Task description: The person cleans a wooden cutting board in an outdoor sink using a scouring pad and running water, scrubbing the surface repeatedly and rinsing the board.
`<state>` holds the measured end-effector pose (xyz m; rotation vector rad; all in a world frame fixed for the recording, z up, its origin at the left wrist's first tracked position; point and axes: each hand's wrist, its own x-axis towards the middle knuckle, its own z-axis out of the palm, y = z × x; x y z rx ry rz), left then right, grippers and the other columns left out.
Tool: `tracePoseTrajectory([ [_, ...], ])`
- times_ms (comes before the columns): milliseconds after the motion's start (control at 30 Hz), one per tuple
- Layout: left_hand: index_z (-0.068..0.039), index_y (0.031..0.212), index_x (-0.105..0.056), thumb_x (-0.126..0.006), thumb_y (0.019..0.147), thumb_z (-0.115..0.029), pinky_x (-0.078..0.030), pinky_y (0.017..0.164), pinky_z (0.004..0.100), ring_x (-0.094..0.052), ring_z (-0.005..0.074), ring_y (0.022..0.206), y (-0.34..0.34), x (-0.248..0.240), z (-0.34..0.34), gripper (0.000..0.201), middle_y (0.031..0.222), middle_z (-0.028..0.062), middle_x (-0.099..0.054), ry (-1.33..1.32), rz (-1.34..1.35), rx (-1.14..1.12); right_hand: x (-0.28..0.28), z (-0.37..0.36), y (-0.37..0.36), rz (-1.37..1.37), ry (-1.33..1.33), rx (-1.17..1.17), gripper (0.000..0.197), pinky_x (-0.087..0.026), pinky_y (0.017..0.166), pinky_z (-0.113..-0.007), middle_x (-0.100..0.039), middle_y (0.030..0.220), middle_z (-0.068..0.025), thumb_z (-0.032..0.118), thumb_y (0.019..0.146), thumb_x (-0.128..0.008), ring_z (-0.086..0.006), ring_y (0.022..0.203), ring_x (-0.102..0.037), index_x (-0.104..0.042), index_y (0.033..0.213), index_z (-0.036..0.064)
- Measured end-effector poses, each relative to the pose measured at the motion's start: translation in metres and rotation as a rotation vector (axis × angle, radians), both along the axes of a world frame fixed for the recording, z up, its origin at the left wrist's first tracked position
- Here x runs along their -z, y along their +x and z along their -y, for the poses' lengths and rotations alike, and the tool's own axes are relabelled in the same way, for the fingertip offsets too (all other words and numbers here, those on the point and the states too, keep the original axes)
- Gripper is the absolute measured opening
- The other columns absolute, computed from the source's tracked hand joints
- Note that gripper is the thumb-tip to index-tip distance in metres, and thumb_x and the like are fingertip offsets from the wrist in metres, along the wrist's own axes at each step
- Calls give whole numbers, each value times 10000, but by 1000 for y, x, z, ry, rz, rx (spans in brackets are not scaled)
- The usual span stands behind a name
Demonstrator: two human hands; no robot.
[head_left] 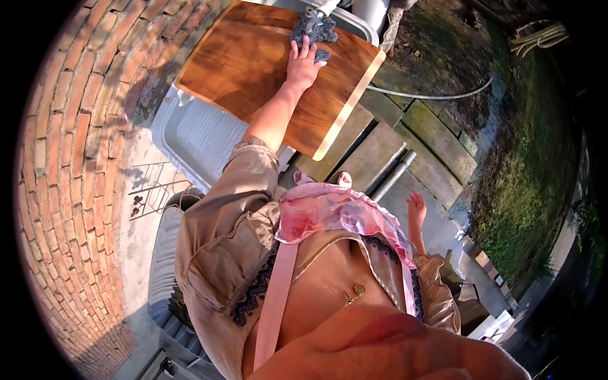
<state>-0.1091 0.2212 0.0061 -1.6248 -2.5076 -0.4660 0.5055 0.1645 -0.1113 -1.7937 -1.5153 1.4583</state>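
While left hand (305,65) spreads against dark rag (327,31) and right hand (416,208) hangs open, board (253,69) seems stiff, heavy; hold by edges (350,106).

Mossy slabs (434,139) pave the ground, with a brick wall (69,158) well to their left, partly in shade. Grass (525,221) lies right of the slabs, patchy and sunlit in places. A thin pale hose (449,97) curves over the ground just beyond them. Past the slabs, to the upper right, hangs a pale bundle (538,39) — perhaps rope. Left of the slabs, near the wall, is a ridged grey object (163,266) — its kind unclear.
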Motion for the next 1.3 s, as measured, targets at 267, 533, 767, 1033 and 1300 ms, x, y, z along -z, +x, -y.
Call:
tracePoseTrajectory([
  [267,-44,1433,-525,-681,935,-315,-330,1200,403,-361,304,1467,28,-11,122,589,1574,120,-416,63,-107,134,-7,-29,-56,-210,105,-44,398,-543,895,-303,-694,1200,-146,21,957,-546,-182,1028,-685,-597,1351,-8],
  [533,-91,1415,-554,-706,904,-261,-311,1197,484,-443,287,1417,-29,-32,221,560,1547,80,-463,58,-130,-1,-102,-87,-195,-254,300,-323,344,-524,921,-297,-692,1196,-95,54,989,-554,-150,1039,-672,-623,1325,16],
  [767,-68,1488,-470,-688,903,-271,-213,1223,535,-281,404,1492,4,-53,191,656,1611,232,-302,264,-59,-288,-161,-132,-374,-62,887,-854,411,-387,1139,-453,-508,1469,-224,148,985,-592,-394,1396,-450,-565,1392,91],
  [1033,-144,1504,-462,-662,890,-504,-213,1226,473,-326,268,1492,23,-45,131,739,1607,95,-375,87,84,47,-126,-186,-549,237,1247,-1135,554,-210,1228,-466,-380,1590,-146,434,1052,-434,-315,1517,-258,-408,1528,151],
  [1300,-171,1484,-503,-655,911,-452,-232,1212,485,-325,290,1488,23,-55,125,656,1610,94,-368,-39,111,-106,-106,-222,-659,97,1429,-1122,571,-212,1213,-486,-407,1572,-138,490,1017,-458,-341,1474,-323,-450,1513,207],
])
